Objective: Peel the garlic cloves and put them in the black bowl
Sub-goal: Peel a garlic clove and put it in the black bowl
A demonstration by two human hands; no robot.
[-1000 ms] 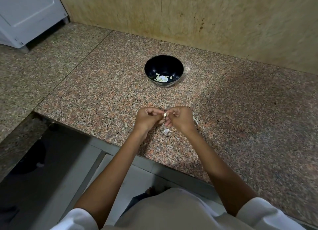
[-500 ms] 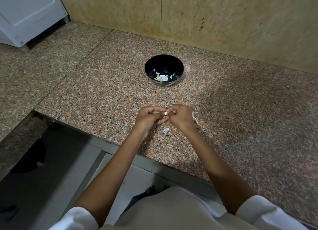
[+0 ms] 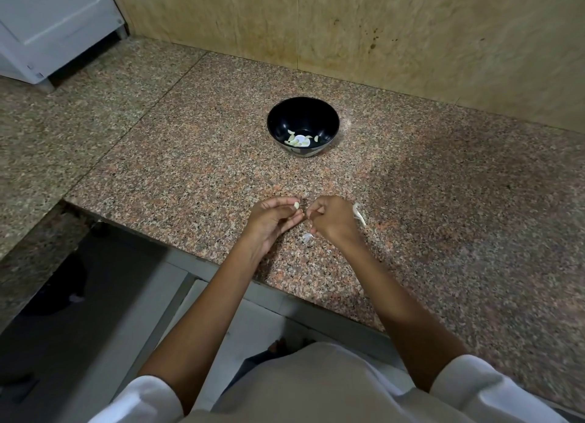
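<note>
Near the front edge of the granite tabletop [image 3: 443, 201], the left hand [image 3: 272, 223] pinches a pale garlic clove [image 3: 296, 205] at its fingertips. Just beside it, the right hand [image 3: 330, 221] is curled; whether it holds anything cannot be told. Scraps of skin [image 3: 359, 215] lie alongside. Farther back stands the black bowl [image 3: 304, 112], with peeled cloves [image 3: 297, 141] inside.

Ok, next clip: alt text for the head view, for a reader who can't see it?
A person's left hand pinches a small garlic clove above a granite counter, with the right hand curled close beside it. Papery skin scraps lie by the right hand, and a black bowl farther back holds several peeled cloves.
</note>
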